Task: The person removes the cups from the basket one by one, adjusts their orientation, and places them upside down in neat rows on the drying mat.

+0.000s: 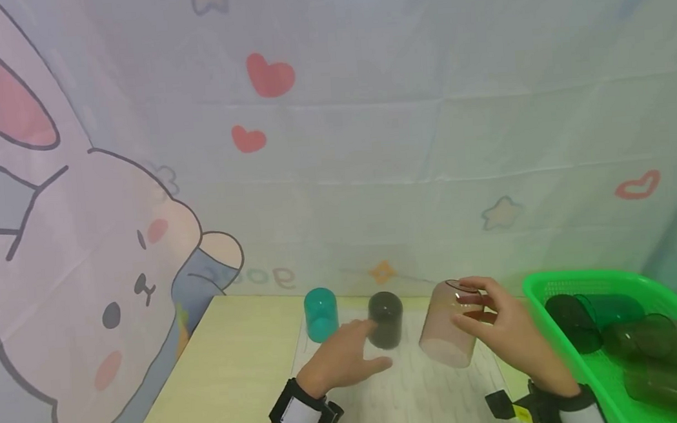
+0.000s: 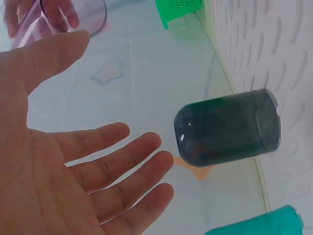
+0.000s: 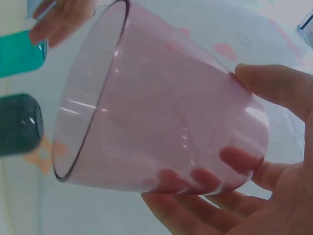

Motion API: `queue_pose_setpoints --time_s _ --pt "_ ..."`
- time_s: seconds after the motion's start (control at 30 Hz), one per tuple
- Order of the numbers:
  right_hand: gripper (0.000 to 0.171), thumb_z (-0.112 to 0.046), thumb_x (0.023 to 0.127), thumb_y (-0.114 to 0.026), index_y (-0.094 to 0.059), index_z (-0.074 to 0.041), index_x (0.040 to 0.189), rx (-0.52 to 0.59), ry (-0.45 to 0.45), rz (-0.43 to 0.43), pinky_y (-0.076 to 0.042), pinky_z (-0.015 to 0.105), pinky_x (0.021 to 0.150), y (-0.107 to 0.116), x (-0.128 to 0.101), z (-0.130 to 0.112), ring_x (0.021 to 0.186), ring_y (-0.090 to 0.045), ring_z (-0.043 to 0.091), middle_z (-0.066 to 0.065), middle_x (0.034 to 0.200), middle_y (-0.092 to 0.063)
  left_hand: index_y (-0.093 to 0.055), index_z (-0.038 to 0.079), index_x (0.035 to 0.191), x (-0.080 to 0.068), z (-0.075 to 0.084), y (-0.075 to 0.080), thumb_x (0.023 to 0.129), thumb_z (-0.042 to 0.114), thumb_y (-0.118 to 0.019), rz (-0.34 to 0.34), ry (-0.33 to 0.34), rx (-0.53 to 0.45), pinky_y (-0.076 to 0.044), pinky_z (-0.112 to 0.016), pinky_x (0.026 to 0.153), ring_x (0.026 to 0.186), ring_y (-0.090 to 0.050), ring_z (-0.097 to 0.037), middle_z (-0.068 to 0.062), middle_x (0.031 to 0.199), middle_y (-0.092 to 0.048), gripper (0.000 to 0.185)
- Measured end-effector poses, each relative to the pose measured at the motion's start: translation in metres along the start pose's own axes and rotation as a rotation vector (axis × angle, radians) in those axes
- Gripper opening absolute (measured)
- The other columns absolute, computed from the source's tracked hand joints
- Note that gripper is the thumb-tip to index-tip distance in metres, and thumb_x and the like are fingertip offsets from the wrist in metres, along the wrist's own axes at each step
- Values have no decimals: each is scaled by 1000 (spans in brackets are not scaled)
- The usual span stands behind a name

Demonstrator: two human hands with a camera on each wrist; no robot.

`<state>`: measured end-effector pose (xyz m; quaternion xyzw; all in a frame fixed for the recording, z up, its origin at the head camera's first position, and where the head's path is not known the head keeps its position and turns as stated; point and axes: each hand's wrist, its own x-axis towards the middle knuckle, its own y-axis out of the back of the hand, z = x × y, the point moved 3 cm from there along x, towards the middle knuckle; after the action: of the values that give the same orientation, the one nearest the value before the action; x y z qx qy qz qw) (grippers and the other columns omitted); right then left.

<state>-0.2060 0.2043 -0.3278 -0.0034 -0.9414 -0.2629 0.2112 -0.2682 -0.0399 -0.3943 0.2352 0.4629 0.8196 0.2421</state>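
Observation:
My right hand [image 1: 515, 340] grips a clear pink plastic cup [image 1: 447, 334] near its narrower end, tilted. In the right wrist view, the thumb lies along one side of the cup and the fingers along the other. A dark grey see-through cup [image 1: 386, 325] stands upside down on the white textured mat [image 1: 414, 401]. To its left is a teal cup [image 1: 321, 316], also upside down. My left hand [image 1: 347, 356] hovers in front of these two with fingers extended and apart. The left wrist view shows a gap between its fingertips and the dark grey cup [image 2: 227, 128].
On the right stands a green plastic basket [image 1: 581, 275] with several dark and teal cups lying in it. A pale yellow tabletop [image 1: 220, 367] lies around the mat. Behind it hangs a cloth [image 1: 369, 138] printed with a rabbit and hearts.

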Motion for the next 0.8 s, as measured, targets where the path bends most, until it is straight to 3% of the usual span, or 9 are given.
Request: queue_pose_setpoints --time_s 0.17,0.33,0.5,0.63,0.8 --pt "54 -24 91 -66 -40 -7 135 98 -129 54 -47 19 83 -25 1 16 109 -53 16 13 127 -51 -48 7 135 5 4 -2 82 52 -66 4 24 -28 -46 -38 91 119 -49 -23 -9 130 -52 72" --pt "55 -23 90 -67 -38 -4 133 207 -227 93 -48 22 81 -45 3 33 112 -50 19 10 132 -44 -44 4 137 10 9 -8 77 56 -69 22 -1 -76 -44 -38 95 123 -47 -23 -9 134 -50 83" --pt "53 -15 89 -66 -35 0 129 288 -229 95 -47 20 83 -56 3 40 110 -52 12 12 132 -40 -44 5 137 17 12 -18 75 60 -69 81 -33 -112 -47 -34 90 116 -50 -18 -8 129 -52 87" --pt "52 -13 89 -66 -34 1 128 325 -220 100 -47 20 84 -59 5 40 110 -52 10 13 130 -39 -52 10 126 24 15 -20 73 55 -73 128 -57 -173 -48 -27 78 98 -53 -11 -1 113 -55 73" --pt "55 -12 90 -65 -30 2 130 371 -215 75 -47 20 84 -62 5 39 119 -47 25 13 133 -35 -53 11 119 30 19 -23 70 50 -78 132 -13 -255 -47 -24 70 89 -50 -9 5 104 -49 67"
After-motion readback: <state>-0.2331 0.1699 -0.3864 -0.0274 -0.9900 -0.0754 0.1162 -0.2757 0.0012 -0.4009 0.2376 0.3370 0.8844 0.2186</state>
